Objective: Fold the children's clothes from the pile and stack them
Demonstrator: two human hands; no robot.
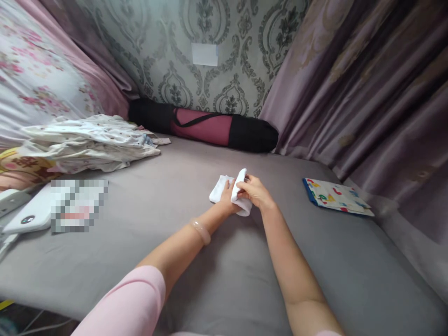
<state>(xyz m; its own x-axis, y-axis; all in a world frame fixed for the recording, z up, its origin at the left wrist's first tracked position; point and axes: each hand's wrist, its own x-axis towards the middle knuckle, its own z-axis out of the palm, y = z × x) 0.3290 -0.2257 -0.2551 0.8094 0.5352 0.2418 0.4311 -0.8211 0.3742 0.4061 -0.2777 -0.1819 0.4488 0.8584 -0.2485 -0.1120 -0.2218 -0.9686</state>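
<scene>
White cloth: mid-bed, between the hands. Clock is centred on it, 12 = away from the wearer. One part lies low at the 10 side, another stands up as a doubled flap, and a loose edge sits at 5. So it looks part turned over: flap up, not pressed down, outline uneven.

Right hand: closed in a pinch on the flap, thumb and fingertips on it. Left hand: low on the cloth, fingers partly behind the flap; can't tell if it's gripping. Bangle on that wrist.

Bed: grey sheet, cloth rests on it.

Further out:
- 3: patterned item, flat, blue edge, near the curtain that hangs at 1 to 3.
- 11 to 12: long bag, black ends, maroon middle, strap on top, lying along the wall. Paper above it.
- 10: clothes, loose heap.
- 9: white device, small display; pixelated item beside it, can't identify.
</scene>
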